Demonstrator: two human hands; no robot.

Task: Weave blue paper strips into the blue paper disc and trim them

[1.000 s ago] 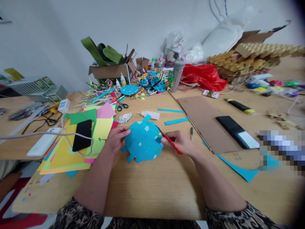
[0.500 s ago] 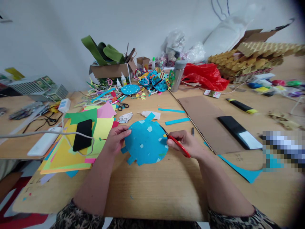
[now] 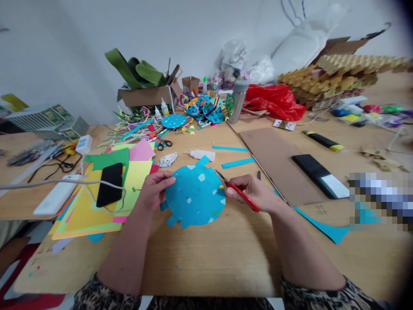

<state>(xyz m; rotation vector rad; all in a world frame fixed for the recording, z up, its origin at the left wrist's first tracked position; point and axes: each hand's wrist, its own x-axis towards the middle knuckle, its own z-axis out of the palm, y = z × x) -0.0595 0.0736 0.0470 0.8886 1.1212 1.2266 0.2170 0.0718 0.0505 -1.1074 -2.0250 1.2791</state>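
Note:
A round blue paper piece (image 3: 195, 200) with pale patches and short tabs on its rim is up in front of me. My left hand (image 3: 158, 187) pinches its upper left edge between thumb and fingers. In my right hand (image 3: 250, 191) is a pair of red-handled scissors (image 3: 241, 196), their blades pointing up and left at the paper's right edge. Whether the blades touch the paper I cannot tell. Just behind the paper lies a white glue bottle (image 3: 203, 155). Two blue paper strips (image 3: 238, 163) rest on the table to its right.
Coloured paper sheets (image 3: 87, 215) with a black phone (image 3: 110, 185) on top lie at left. A brown cardboard sheet (image 3: 277, 163) bears another phone (image 3: 319, 176) at right. Black scissors (image 3: 164, 144), a steel bottle (image 3: 238, 101) and a blue paper disc (image 3: 174, 121) are farther back.
The blue paper has tilted slightly and shifted a little left and down in view. The scissors' blades show more clearly at its right edge. Both hands keep their hold.

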